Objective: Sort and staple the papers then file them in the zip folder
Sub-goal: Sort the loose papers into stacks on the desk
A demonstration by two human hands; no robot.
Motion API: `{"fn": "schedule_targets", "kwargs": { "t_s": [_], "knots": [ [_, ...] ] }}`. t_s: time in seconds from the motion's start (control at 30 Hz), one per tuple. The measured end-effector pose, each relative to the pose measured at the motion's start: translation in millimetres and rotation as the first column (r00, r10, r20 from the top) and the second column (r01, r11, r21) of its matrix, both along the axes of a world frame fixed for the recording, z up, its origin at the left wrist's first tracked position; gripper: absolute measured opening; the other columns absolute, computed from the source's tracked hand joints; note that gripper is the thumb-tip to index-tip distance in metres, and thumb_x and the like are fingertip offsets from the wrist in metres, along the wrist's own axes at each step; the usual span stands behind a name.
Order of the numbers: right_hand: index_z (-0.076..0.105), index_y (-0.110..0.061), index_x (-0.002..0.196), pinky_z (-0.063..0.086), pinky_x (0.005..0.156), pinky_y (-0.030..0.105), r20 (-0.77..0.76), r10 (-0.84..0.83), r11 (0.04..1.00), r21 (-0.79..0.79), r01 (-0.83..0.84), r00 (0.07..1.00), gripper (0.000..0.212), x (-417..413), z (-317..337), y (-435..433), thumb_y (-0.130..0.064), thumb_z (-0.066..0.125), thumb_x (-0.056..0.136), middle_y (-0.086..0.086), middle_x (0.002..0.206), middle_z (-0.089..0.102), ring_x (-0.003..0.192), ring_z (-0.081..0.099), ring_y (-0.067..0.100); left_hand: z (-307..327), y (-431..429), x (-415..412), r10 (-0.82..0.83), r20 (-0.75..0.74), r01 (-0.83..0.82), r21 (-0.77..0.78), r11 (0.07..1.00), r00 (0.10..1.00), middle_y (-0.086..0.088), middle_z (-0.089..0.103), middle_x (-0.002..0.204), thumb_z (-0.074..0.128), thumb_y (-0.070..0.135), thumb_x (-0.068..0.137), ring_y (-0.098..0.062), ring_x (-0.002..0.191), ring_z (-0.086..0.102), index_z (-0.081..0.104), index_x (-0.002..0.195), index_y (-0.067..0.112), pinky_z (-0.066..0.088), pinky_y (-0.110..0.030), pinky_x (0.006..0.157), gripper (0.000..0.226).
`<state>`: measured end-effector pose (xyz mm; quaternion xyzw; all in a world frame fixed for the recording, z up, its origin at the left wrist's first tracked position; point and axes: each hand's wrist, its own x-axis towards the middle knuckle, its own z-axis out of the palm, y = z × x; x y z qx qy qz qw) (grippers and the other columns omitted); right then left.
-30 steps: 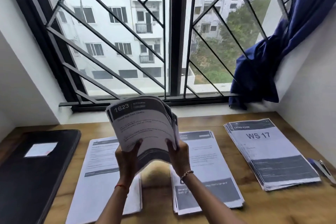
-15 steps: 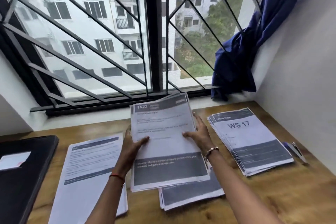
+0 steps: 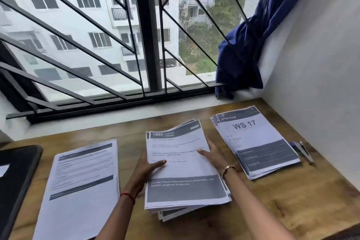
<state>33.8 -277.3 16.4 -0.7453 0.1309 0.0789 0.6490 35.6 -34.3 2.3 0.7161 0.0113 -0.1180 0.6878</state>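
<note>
View from my head, down onto the wooden desk (image 3: 272,200) under the window (image 3: 136,35). Three piles of printed papers lie side by side, well apart, one pile per kind, so that the sorting stays legible.

Centre: the middle pile (image 3: 185,171), its top sheet headed "1623". My left hand (image 3: 148,167) lies at its left edge, thumb on top of the sheet and fingers hidden beneath or beside the stack. My right hand (image 3: 212,154) lies at its right edge, thumb resting on the sheet, fingers along the side. Both hands clasp the upper bundle from opposite sides, which I judge is the way to square the edges as the bundle sits on the sheets below. The lower sheets (image 3: 171,214) stick out skewed at the near edge, so the pile is not yet even.

Right: the pile marked "WS 17" (image 3: 257,142), slightly fanned, untouched. Just beside it, near the wall, lies the stapler (image 3: 302,151), within reach of my right hand; it is apart from every pile, and no staple can be made out on any pile.

Left: a third pile (image 3: 81,185), flat, free of my hands. Beyond it, at the desk's left edge, lies the dark zip folder (image 3: 17,181), only partly in view; whether it is open or closed I cannot tell.

Judgement: sorting is nearly finished; stapling and filing remain.
</note>
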Motion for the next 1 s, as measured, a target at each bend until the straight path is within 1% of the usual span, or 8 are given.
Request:
{"fn": "schedule_targets", "kwargs": {
  "t_s": [0.17, 0.23, 0.33, 0.47, 0.7, 0.83, 0.9, 1.0],
  "knots": [
    [0.042, -0.007, 0.135, 0.046, 0.076, 0.009, -0.029, 0.046, 0.996, -0.073, -0.048, 0.999, 0.050, 4.7, -1.9, -4.7, -0.001, 0.057, 0.088, 0.010, 0.131, 0.055, 0.108, 0.055, 0.016, -4.0, -3.3, 3.9, -0.035, 0.003, 0.035, 0.019, 0.999, 0.999, -0.005, 0.065, 0.119, 0.081, 0.024, 0.056, -0.020, 0.106, 0.064, 0.050, 0.125, 0.011, 0.050, -0.036, 0.093, 0.076],
    [0.044, -0.007, 0.133, 0.046, 0.070, 0.006, -0.008, 0.014, 0.996, -0.083, -0.015, 1.000, 0.049, 6.2, -1.8, -4.8, 0.002, 0.057, 0.086, 0.011, 0.127, 0.057, 0.102, 0.055, 0.015, -6.8, -3.5, 3.5, -0.025, 0.009, 0.025, 0.035, 0.999, 1.000, -0.004, 0.066, 0.118, 0.080, 0.023, 0.056, -0.020, 0.106, 0.064, 0.051, 0.125, 0.012, 0.052, -0.037, 0.091, 0.076],
    [0.043, -0.008, 0.133, 0.049, 0.079, 0.016, 0.045, -0.051, 0.992, -0.117, 0.056, 0.998, 0.056, 9.5, -4.5, -4.9, 0.008, 0.059, 0.081, 0.010, 0.127, 0.058, 0.100, 0.056, 0.015, -13.0, -5.0, 1.9, 0.029, 0.030, -0.031, 0.088, 0.996, 0.999, 0.000, 0.066, 0.116, 0.080, 0.018, 0.061, -0.018, 0.105, 0.064, 0.052, 0.122, 0.018, 0.051, -0.039, 0.091, 0.067],
    [0.045, -0.007, 0.133, 0.046, 0.073, 0.006, 0.098, -0.004, 0.976, -0.215, 0.025, 0.995, 0.060, 11.3, -7.5, -1.9, 0.012, 0.058, 0.078, 0.005, 0.121, 0.060, 0.099, 0.056, 0.010, -17.8, -14.4, -4.5, 0.084, 0.076, -0.095, 0.154, 0.984, 0.994, 0.004, 0.064, 0.116, 0.075, 0.022, 0.061, -0.015, 0.104, 0.062, 0.050, 0.122, 0.021, 0.050, -0.037, 0.091, 0.066],
    [0.038, -0.009, 0.139, 0.044, 0.103, 0.036, 0.125, 0.022, 0.967, -0.255, 0.011, 0.992, 0.064, 15.5, -12.9, -6.5, 0.006, 0.059, 0.080, 0.000, 0.130, 0.054, 0.114, 0.055, 0.015, -27.6, -17.9, -3.3, 0.126, 0.095, -0.136, 0.102, 0.986, 0.987, 0.004, 0.060, 0.121, 0.078, 0.010, 0.069, -0.012, 0.108, 0.060, 0.040, 0.127, 0.023, 0.048, -0.035, 0.094, 0.070],
    [0.044, -0.004, 0.136, 0.045, 0.102, 0.036, 0.064, 0.022, 0.965, -0.262, -0.004, 0.998, 0.055, 20.1, -18.2, -12.6, -0.002, 0.061, 0.084, 0.004, 0.133, 0.054, 0.113, 0.055, 0.014, -26.7, -19.5, -2.8, 0.103, 0.048, -0.106, 0.049, 0.993, 0.993, 0.010, 0.062, 0.118, 0.076, 0.012, 0.069, -0.003, 0.103, 0.062, 0.043, 0.129, 0.021, 0.051, -0.026, 0.090, 0.069],
    [0.041, -0.003, 0.138, 0.044, 0.103, 0.038, 0.031, 0.020, 0.966, -0.257, -0.011, 0.999, 0.057, 21.8, -22.2, -14.0, -0.006, 0.062, 0.085, 0.002, 0.138, 0.049, 0.118, 0.054, 0.016, -27.4, -18.7, -1.0, 0.081, 0.036, -0.082, 0.047, 0.996, 0.996, 0.005, 0.062, 0.120, 0.073, 0.014, 0.067, -0.009, 0.106, 0.063, 0.043, 0.131, 0.018, 0.051, -0.027, 0.090, 0.071],
    [0.039, -0.004, 0.139, 0.043, 0.102, 0.030, -0.045, 0.047, 0.945, -0.322, -0.059, 0.998, 0.060, 24.4, -27.7, -14.0, -0.010, 0.063, 0.084, 0.004, 0.137, 0.050, 0.120, 0.053, 0.018, -30.1, -22.5, 1.5, 0.103, 0.017, -0.104, 0.194, 0.975, 0.995, -0.002, 0.059, 0.125, 0.072, 0.013, 0.069, -0.019, 0.111, 0.059, 0.040, 0.136, 0.014, 0.045, -0.027, 0.092, 0.075]
  ]
}}
